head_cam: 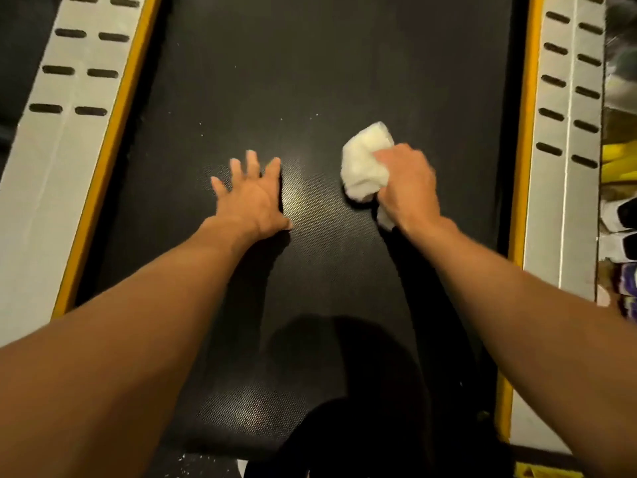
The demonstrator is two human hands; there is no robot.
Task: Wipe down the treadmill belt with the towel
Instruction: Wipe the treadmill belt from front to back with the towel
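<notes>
Two hands on black textured treadmill belt [310,81]. Right hand [408,186]: grip clenched round crumpled white towel [365,163], wad pressed on belt's right half. Left hand [251,198]: fingers spread, flat. Unwiped specks lie ahead-left of towel.

text: none readable | treadmill belt [310,81]: no legible print | side rails [51,174]: no legible lettering | clutter [620,215] far right: too blurred to read
</notes>
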